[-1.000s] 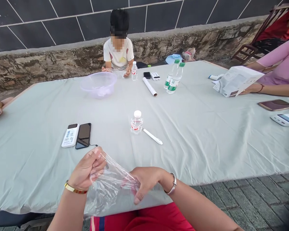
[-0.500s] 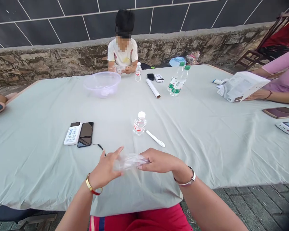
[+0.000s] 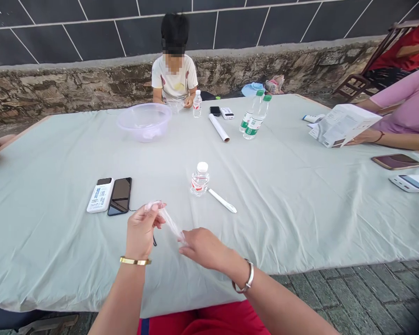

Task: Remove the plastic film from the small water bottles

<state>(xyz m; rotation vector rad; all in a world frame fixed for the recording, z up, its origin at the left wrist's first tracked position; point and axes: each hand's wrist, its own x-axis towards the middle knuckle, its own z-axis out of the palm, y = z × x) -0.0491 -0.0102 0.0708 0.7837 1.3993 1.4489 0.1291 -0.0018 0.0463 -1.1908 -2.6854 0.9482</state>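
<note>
Closest in, red clothing [image 3: 209,321] under the front edge of the desk [image 3: 282,186], with paving [image 3: 335,293] past that edge on the right. Above the near part of the desk, inside the edge, a narrow strand of clear plastic film [image 3: 172,223], stretched aslant between two hands. At the upper end, the left hand [image 3: 141,228], thumb and fingers pinched narrow on the film; at the lower end, the right hand [image 3: 207,249], back upward, thumb and fingers closed on the film. Just beside the left hand, a dark cord [image 3: 155,241]. To the right of both hands, a broad run of wrinkled cloth [image 3: 282,223], with room for sideways movement out to the front edge.

Farther in, a slim white tool [image 3: 222,200], one end just beside a small bottle [image 3: 200,181], upright; to the left, a black phone [image 3: 120,196] next to a white power bank [image 3: 100,195]. Beyond, a white roll [image 3: 219,128] lying between two green-capped bottles [image 3: 253,123] and a lilac basin [image 3: 163,124]. On the right, a white box [image 3: 345,124] in a co-worker's hand. At the far edge, another person [image 3: 174,81].

Compared with half a second ago: left hand closed from spread fingers, film drawn from a loose bunch into a strand. Small bottle and slim white tool unmoved on the desk.
</note>
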